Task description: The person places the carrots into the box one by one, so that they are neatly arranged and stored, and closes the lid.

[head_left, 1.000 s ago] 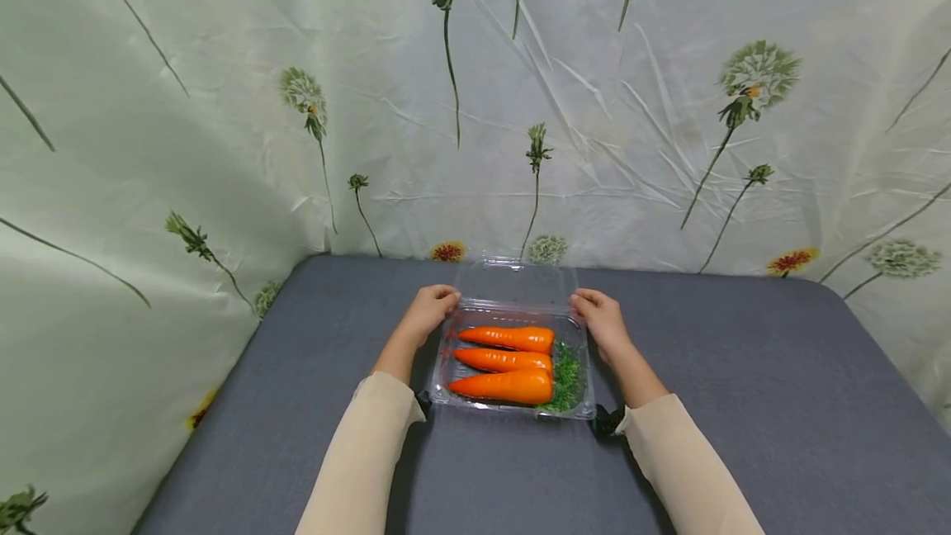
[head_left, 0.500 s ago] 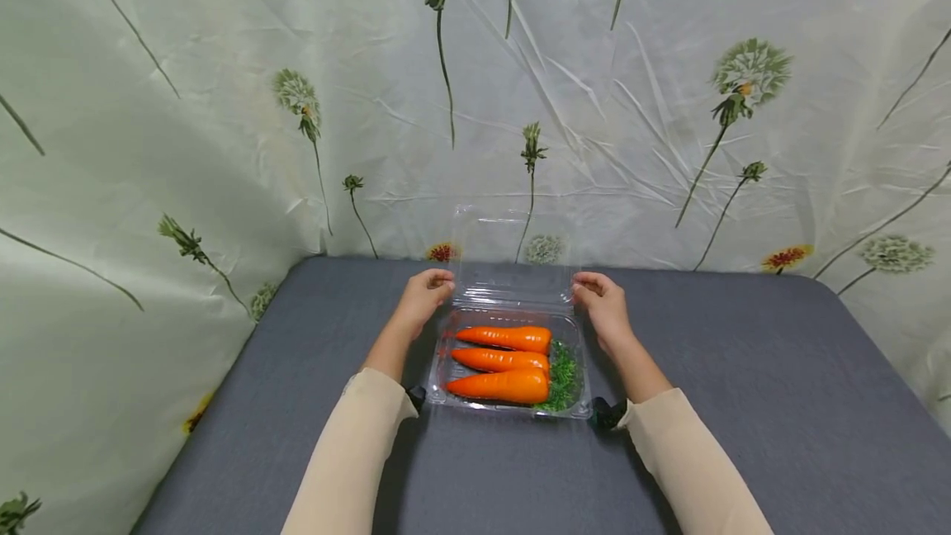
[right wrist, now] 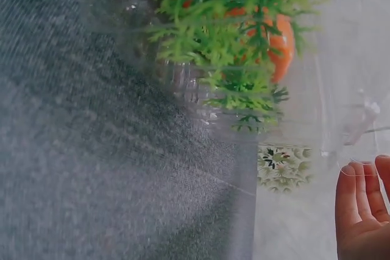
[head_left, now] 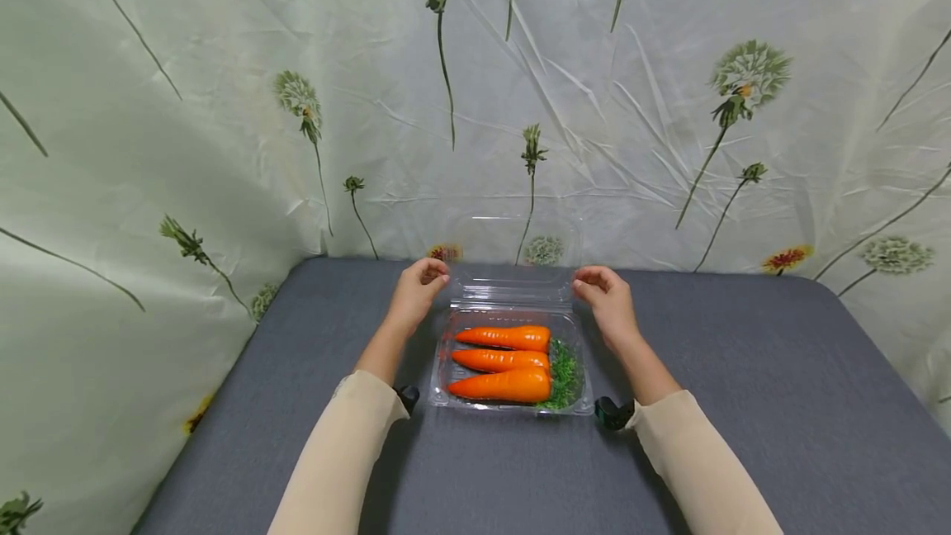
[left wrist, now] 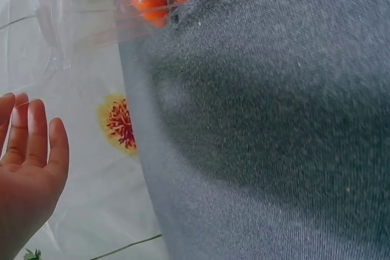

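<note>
A clear plastic clamshell container (head_left: pixel 438 395) holds several things: orange carrots (head_left: pixel 508 385) in three rows, lying crosswise, and feathery green sprigs (head_left: pixel 565 374) along its right side. Its transparent lid (head_left: pixel 513 271) stands up from the far hinge, its upper edge leaning slightly towards me. My left hand (head_left: pixel 418 291) holds the lid's left rim at the fingertips. On the opposite rim, the fingers of my right hand (head_left: pixel 607 300) hold the lid between thumb and fingertips. In both wrist views, a thin clear edge crosses the fingertips of the left hand (left wrist: pixel 30 168) and right hand (right wrist: pixel 362 211).
A grey cloth-covered table (head_left: pixel 490 477) extends around the container. Behind it hangs a pale curtain (head_left: pixel 631 147) printed with dandelions, close to the far table edge. Dark wrist devices (head_left: pixel 613 414) sit below the beige sleeves (head_left: pixel 698 452).
The lid has swung up from a low, backward position to upright, and now tips slightly towards me. Both hands have moved up and slightly apart with it. The carrots stay put.
</note>
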